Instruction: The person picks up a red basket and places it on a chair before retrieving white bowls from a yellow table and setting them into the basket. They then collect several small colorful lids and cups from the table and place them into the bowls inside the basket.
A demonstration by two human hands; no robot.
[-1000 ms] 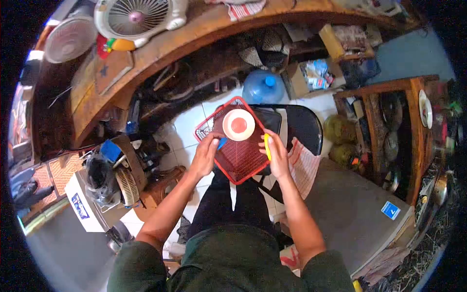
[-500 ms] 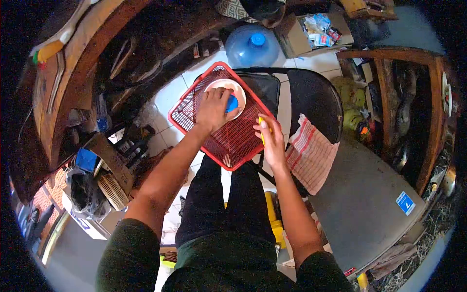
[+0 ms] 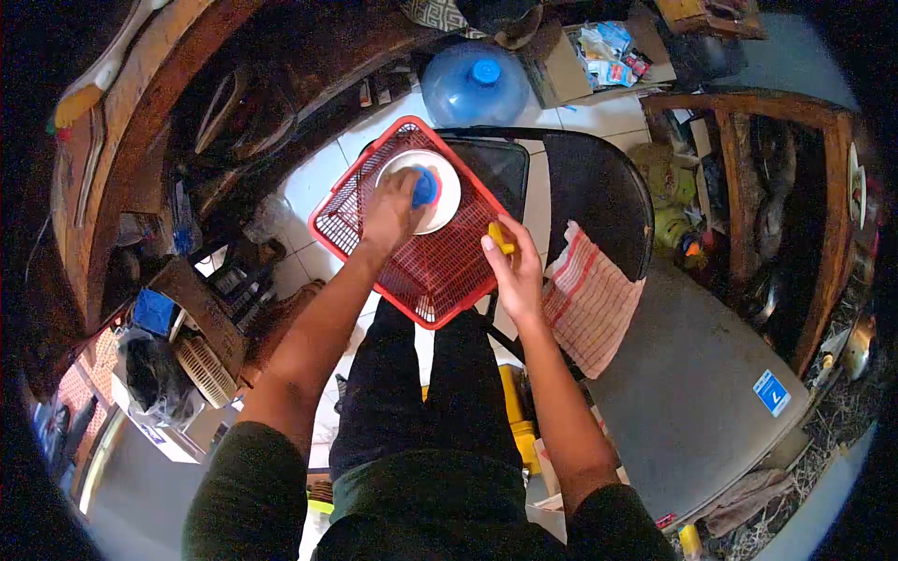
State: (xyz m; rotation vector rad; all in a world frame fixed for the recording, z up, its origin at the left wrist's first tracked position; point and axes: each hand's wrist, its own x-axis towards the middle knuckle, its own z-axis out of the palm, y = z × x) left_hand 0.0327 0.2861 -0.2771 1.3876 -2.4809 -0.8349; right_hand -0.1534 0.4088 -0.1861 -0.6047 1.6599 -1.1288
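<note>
A red plastic basket [image 3: 449, 304] with mesh walls sits in front of me, over the seat of a black chair. Inside its far half rests a round white bowl [image 3: 451, 213]. My left hand [image 3: 391, 208] reaches into the bowl, its fingers closed round a small, round blue object [image 3: 426, 188] with some pinkish red showing at its edge. Beside the basket's right rim, my right hand [image 3: 519, 266] pinches a short yellow object [image 3: 501, 237] between thumb and fingers. What kind of thing the yellow object is, I cannot tell.
A checked red-and-white cloth [image 3: 594, 299] drapes to the right, by a grey tabletop [image 3: 683, 393]. Behind the basket stand a large blue water jug [image 3: 475, 89] and a cardboard box [image 3: 559, 70] of packets. Wooden shelving [image 3: 739, 206] lies at the far right.
My left fingers have shifted on the blue object, so more of it shows. The yellow object has tilted in my right hand, whose thumb now faces the basket. The view has shifted slightly.
</note>
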